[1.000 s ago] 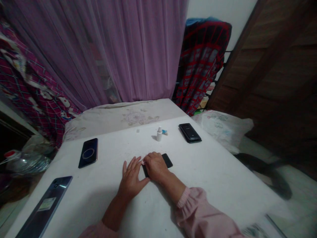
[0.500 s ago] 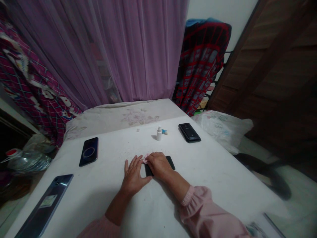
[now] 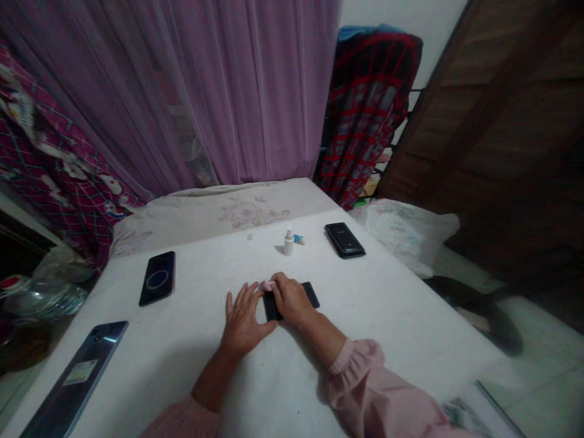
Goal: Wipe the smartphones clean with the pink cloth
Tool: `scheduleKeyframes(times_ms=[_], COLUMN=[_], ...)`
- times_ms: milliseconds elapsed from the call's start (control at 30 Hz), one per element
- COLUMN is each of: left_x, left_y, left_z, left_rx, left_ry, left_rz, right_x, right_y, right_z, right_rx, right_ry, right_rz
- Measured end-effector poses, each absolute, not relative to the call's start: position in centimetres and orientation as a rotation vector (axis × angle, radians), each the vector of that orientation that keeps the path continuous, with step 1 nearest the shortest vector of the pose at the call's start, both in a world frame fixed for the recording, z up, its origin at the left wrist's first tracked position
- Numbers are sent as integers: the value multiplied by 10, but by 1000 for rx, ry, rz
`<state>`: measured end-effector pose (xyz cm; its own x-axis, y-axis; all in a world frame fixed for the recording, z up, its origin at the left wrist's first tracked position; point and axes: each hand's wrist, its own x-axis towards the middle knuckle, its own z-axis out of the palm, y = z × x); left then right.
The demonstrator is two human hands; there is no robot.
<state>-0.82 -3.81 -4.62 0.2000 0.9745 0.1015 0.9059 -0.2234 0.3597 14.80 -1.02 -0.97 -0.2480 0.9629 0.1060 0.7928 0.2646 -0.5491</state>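
Clearly, matte white cloth spreads below. Your left hand, grip splayed apart, reaches from seven o'clock; your right hand, arched in from five, hides the middle of a flat black phone at centre. At its ten o'clock corner, the right grip pinches a crumpled pink wad, half-hidden.

Print too blurred to read
Pale sticker on the grey phone, lower left; tiny mark on the black phone, right of centre; faint greenish print on the plastic bag, right.
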Motion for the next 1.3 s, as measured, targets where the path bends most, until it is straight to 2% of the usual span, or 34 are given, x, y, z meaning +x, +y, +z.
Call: scheduleKeyframes(times_ms=[133, 333, 567, 833, 1033, 1300], left_x=[-7, -8, -8, -7, -8, -12], left_y=[-38, -42, -48, -48, -48, -45], left_z=[-46, -54, -51, -58, -60, -66], left_rx=[2255, 2319, 2421, 2471, 2513, 2494], left_ry=[1801, 1741, 1652, 1747, 1736, 1706], left_rz=[479, 698, 746, 790, 767, 766], right_x=[144, 151, 231, 238, 209, 229], right_y=[-9, -11, -16, -15, -8, -58], right_z=[-12, -9, -26, -43, -38, -42], right_rx=[-1566, -1350, -1568, -1830, -1719, -1745], right_ry=[-2134, -2335, -2147, -1646, -1801, -1732], right_rz=[488, 365, 166, 208, 269, 352])
